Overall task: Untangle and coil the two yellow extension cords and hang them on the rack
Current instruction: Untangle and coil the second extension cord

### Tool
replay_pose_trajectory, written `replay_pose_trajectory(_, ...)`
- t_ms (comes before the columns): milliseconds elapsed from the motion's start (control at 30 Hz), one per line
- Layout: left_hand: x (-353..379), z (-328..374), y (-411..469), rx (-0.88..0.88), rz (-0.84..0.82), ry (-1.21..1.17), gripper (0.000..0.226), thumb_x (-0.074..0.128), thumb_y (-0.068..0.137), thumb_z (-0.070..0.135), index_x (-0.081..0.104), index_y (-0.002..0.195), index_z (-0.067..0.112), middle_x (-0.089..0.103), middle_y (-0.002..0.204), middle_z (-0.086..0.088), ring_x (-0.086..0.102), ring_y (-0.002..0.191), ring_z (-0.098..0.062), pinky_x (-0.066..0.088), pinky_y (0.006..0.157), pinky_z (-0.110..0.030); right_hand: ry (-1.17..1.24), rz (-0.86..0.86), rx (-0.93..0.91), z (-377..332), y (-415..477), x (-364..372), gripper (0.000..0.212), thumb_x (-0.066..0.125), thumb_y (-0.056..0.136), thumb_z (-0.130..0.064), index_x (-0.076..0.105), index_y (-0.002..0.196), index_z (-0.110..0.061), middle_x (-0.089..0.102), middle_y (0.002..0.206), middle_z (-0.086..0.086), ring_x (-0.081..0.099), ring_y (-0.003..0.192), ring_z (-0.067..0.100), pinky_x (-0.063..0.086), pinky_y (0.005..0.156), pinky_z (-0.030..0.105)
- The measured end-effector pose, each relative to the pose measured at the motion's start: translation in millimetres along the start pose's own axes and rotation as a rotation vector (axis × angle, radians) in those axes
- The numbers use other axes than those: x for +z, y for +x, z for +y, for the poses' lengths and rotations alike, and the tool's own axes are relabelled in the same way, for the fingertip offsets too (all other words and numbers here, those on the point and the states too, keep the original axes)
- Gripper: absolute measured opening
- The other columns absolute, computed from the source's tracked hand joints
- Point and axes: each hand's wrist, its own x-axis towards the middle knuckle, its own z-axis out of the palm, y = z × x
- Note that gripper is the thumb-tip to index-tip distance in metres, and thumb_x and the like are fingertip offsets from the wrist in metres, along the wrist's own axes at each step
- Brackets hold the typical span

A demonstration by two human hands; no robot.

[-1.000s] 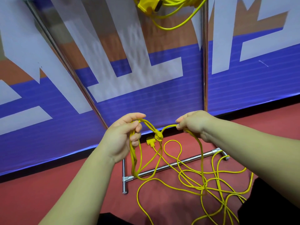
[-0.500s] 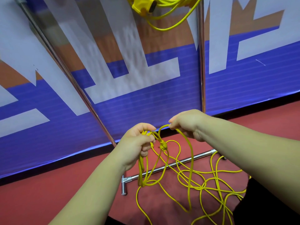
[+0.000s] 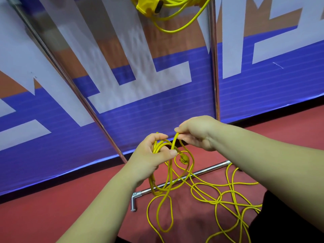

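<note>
The left hand (image 3: 150,156) was curled round several gathered loops of the yellow cord (image 3: 219,201), its thumb pressed across the strands. The bundle hung from that fist down to about the base bar (image 3: 210,168) of the rack (image 3: 213,67). The right hand (image 3: 196,132) sat just beside it and a little higher, pinching a single strand of the same cord between thumb and fingertips, at the top of a bend. Close under the left thumb a small knot (image 3: 183,157) sat in the cord — how tight it was could not be told.

The rest of that cord lay in loose, crossing loops on the red floor (image 3: 52,216). They spread to the right of the hands, across and in front of the base bar, with some passing beneath the right forearm.

The second cord (image 3: 177,0) hung at the top edge of the view as a bundle, with a yellow socket block (image 3: 147,5) at its left and one loop drooping below. It was between the slanted pole (image 3: 71,81) and the rack's upright one — what it hung from lay out of view.

Behind the rack stood a banner (image 3: 157,106) in blue, white and orange. Dark cloth (image 3: 289,225) filled the lower right corner.
</note>
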Motion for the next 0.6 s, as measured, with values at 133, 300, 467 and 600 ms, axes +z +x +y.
replay_pose_trajectory(133,5,0,0,0.052,0.032,0.084,0.037,0.07,0.09,0.002,0.058,0.122,0.017,0.06,0.083,-0.008,0.049,0.05,0.0,0.038,0.05,-0.01,0.083,-0.023,-0.051,1,0,3,0.014,0.079,0.083,-0.005,0.07,0.094,-0.005,0.077,0.091,0.012,0.076,0.075,0.014,0.059,0.058,0.02)
replay_pose_trajectory(300,-8,9,8,0.105,0.238,0.048,0.036,0.05,0.098,-0.003,0.058,0.12,0.023,0.056,0.066,0.001,0.051,0.062,-0.011,0.05,0.064,-0.026,-0.017,-0.068,-0.216,1,-2,1,0.012,0.073,0.088,-0.009,0.061,0.088,-0.011,0.075,0.092,0.011,0.077,0.079,0.017,0.06,0.07,0.026)
replay_pose_trajectory(467,-30,22,10,0.141,0.374,-0.358,0.047,0.039,0.101,-0.003,0.053,0.133,0.029,0.048,0.069,-0.002,0.043,0.05,-0.014,0.046,0.05,-0.028,-0.289,-0.196,-0.327,25,-6,9,0.02,0.075,0.084,-0.011,0.057,0.078,-0.015,0.071,0.076,0.01,0.074,0.078,0.027,0.052,0.062,0.028)
replay_pose_trajectory(600,-35,26,13,0.171,0.428,-0.629,0.041,0.036,0.103,-0.002,0.058,0.129,0.022,0.05,0.072,-0.003,0.034,0.049,-0.01,0.034,0.045,-0.022,-0.467,-0.352,-0.372,59,-2,31,0.028,0.083,0.075,-0.018,0.056,0.081,-0.016,0.065,0.076,0.019,0.052,0.069,0.022,0.04,0.063,0.041)
